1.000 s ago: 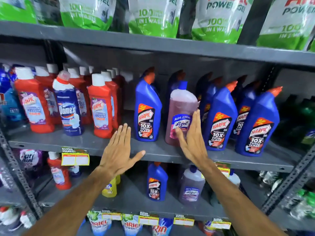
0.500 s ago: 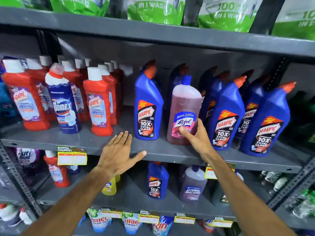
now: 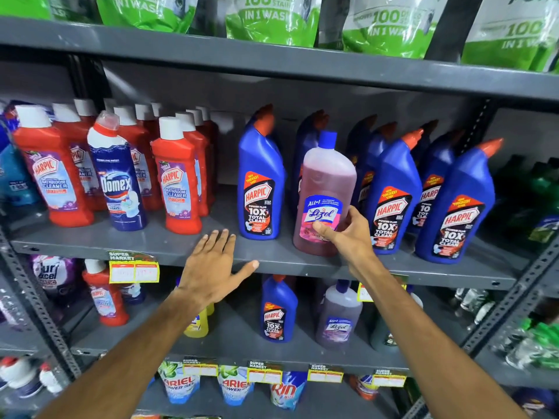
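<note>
Shop: supermarket cleaning-products aisle. Grey slotted-steel shelves (image 3: 169, 249) in stacked tiers. The same product is faced in rows several deep: red Harpic bottles (image 3: 178, 182), blue Harpic bottles (image 3: 261, 189). A Domex bottle (image 3: 119, 182) and a pink Lizol bottle (image 3: 328, 176) sit among them. Yellow price tags (image 3: 134, 272) are clipped to the shelf edges, header printed "SUPER MARKET", and the same tags run along the tier below. Top tier holds green-white detergent pouches (image 3: 263, 22) marked "100 ... in 1 wash". Bottom tier holds Ariel pouches (image 3: 178, 385) and a Rin pouch (image 3: 284, 391).
</note>
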Action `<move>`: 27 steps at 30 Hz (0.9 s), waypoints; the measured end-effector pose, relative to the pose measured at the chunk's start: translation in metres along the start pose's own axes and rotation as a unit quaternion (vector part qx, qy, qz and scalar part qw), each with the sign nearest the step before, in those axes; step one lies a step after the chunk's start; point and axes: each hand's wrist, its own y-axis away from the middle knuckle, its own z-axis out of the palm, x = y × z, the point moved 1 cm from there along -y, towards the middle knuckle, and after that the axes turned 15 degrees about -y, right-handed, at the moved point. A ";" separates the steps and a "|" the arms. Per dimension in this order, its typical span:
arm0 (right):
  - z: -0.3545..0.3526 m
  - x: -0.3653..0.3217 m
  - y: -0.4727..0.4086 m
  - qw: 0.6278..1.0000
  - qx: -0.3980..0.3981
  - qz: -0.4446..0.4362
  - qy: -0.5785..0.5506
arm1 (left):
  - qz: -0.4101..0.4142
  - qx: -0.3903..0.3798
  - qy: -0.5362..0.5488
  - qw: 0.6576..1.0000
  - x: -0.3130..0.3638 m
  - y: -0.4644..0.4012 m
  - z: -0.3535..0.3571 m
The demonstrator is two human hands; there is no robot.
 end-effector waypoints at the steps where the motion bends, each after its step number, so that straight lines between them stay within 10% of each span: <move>1: -0.002 -0.001 0.006 1.000 0.004 -0.003 0.001 | 0.003 0.009 -0.005 1.000 0.002 0.006 0.001; 12: -0.023 -0.019 0.106 0.999 0.030 -0.040 0.011 | 0.109 0.156 0.018 0.982 0.038 0.086 0.034; 27: -0.052 0.081 0.194 0.993 0.095 0.048 0.056 | 0.122 0.002 0.014 0.992 0.051 0.105 0.129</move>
